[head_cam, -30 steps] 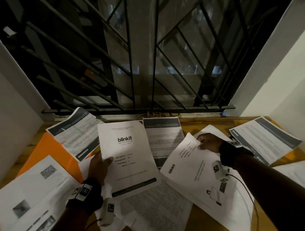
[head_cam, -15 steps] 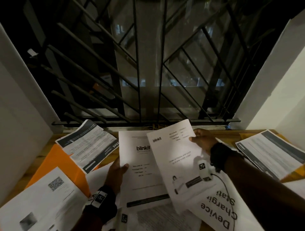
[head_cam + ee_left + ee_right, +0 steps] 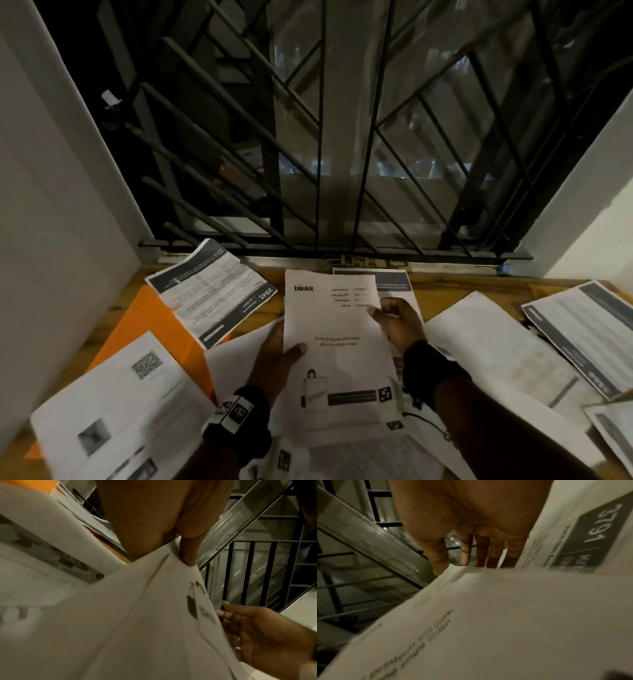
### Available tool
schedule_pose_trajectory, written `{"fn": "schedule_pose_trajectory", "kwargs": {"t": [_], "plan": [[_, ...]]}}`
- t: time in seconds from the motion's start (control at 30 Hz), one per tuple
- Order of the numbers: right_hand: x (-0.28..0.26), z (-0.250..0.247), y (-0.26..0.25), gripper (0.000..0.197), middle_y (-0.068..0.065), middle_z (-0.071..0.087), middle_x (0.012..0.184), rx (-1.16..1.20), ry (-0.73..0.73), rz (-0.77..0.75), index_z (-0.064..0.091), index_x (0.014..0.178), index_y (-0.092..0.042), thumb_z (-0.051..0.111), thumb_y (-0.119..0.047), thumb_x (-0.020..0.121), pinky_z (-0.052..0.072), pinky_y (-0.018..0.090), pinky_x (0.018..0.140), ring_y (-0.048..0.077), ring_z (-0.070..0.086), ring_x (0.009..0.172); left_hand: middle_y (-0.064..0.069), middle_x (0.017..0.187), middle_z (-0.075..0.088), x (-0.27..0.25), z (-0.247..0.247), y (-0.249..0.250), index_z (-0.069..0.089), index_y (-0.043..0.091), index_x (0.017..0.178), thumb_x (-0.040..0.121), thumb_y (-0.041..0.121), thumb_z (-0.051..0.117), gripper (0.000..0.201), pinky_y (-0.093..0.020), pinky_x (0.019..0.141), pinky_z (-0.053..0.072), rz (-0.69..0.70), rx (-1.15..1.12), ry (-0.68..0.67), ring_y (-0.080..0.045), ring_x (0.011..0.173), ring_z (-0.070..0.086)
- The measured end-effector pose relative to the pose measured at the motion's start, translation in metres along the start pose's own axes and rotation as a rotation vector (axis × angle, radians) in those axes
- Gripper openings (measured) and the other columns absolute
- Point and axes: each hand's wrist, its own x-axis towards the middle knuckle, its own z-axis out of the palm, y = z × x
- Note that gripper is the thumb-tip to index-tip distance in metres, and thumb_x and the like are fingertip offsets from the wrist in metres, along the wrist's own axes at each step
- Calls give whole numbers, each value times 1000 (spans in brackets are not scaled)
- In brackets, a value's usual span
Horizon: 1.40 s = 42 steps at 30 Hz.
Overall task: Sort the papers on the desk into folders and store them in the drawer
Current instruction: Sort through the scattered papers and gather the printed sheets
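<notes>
Head view: left hand (image 3: 277, 356) pinches the sheets (image 3: 337, 346) under its thumb, while the right hand (image 3: 399, 323) fingers grip their far edge, squaring matching pages together.

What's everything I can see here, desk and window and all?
blinkit sheets: at least two stacked, white, held up at the middle of the desk.
Dark-banded forms: several, white with dark header bars; one numbered 2945 far left, one far right, one behind the held sheets.
QR-code page: one, white, near left.
Other loose pages: several, white, overlapping to the right and near edge.
Folder: one, orange, left, under papers.
Desk: one, brown wood.
Window grille: one, black bars, behind the desk.
Walls: white, both sides.
Wrist bands: two, black.
Left hand: grips the sheets' left edge.
Right hand: pinches their right edge.
</notes>
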Motion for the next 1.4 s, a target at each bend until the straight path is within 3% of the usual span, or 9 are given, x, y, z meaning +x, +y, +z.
{"fn": "schedule_pose_trajectory", "kwargs": {"t": [0.1,0.2,0.33,0.6,0.7,0.83,1.07,1.23,1.4], "plan": [[-25,6,-3,45,-3,65,119,168,-180,111,57,122,-33,77,-36,82,52,46,89,26,62,108,0,124,69,-4,-6,13,48,30,139,95,19,61,48,-43,87,58,45,-79,-12,-23,109,68],[-37,14,-8,37,6,72,117,302,-305,124,67,119,-27,74,-24,83,54,49,87,36,65,110,-1,129,66,-7,-18,23,49,28,139,99,21,56,41,-48,93,54,88,-126,-15,-25,117,64],[-49,29,-17,36,13,72,118,365,-330,23,68,120,-15,71,-10,85,49,60,98,37,68,109,2,127,68,-11,-36,37,51,24,137,100,15,51,38,-35,90,56,145,-153,36,-18,115,65],[-90,53,-41,34,3,74,115,329,-316,-200,64,123,-12,65,-4,90,59,36,84,20,71,103,18,123,67,-26,-73,34,49,29,136,101,12,51,39,-19,86,55,201,-38,80,-1,112,63],[-98,64,-19,39,1,74,114,206,-316,-194,66,122,-15,73,-8,84,57,34,88,20,70,107,14,123,63,-31,-84,9,47,16,140,100,10,51,41,-14,83,54,159,41,107,2,108,64],[-108,74,-3,25,-2,74,107,117,-284,-183,69,109,-24,74,-13,86,58,25,84,18,69,102,0,133,61,-34,-94,-11,46,11,143,101,17,52,43,-28,100,51,103,176,73,-20,124,57],[-114,81,-14,24,-15,71,103,123,-174,-273,69,104,-32,69,-12,91,51,30,89,9,68,100,0,115,67,-51,-151,-5,59,32,121,95,4,57,39,-36,96,50,115,266,-14,-21,116,61],[-123,82,9,28,-9,70,107,166,-66,-206,68,109,-30,71,-11,88,47,38,97,12,65,103,-1,146,50,-64,-223,-16,54,26,136,80,26,73,59,-39,113,37,237,1120,-166,-24,136,45],[-141,80,34,47,1,64,124,233,38,-130,57,132,-23,70,-9,88,39,44,107,23,55,117,4,160,27,-70,-222,-7,26,31,153,77,54,74,92,-46,122,16,153,1470,-485,-19,148,21]]}}
